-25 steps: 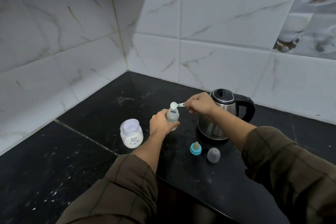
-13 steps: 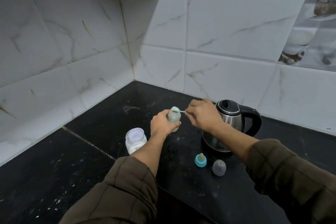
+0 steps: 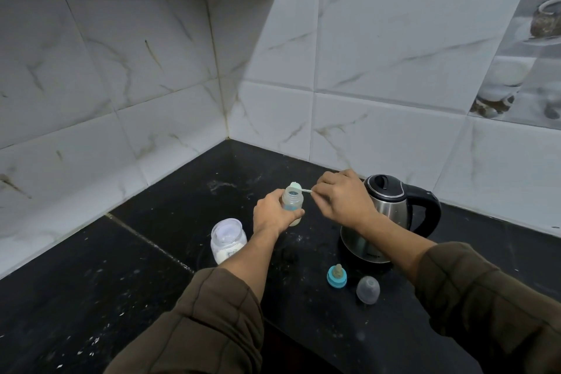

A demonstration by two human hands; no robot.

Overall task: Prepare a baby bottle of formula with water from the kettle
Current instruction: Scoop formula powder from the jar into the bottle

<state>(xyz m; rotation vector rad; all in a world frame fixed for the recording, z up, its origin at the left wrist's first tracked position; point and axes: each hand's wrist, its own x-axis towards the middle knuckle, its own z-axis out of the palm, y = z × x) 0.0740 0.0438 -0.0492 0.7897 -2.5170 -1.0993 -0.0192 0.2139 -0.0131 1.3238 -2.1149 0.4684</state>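
Starting close by, one clear plastic dome cap and one blue screw ring with a soft teat sit side by side on the black stone counter, just in front of the kettle. A bit further, to the left, stands one open clear jar of white powder. Past it, the left hand is wrapped round the lower part of the one small see-through plastic baby bottle, open at the top. I cannot tell if it rests on the counter. The bottle looks light and easy to tip, so a hold round its body seems best. The right hand pinches the thin handle of the one little pale plastic scoop, and the scoop's bowl is tipped at the bottle's mouth. The scoop looks very light, so a soft pinch at the handle end should do. Furthest back stands one shiny steel kettle with a black lid and handle. It is likely heavy with water and may be hot, so the black handle is the place to hold.
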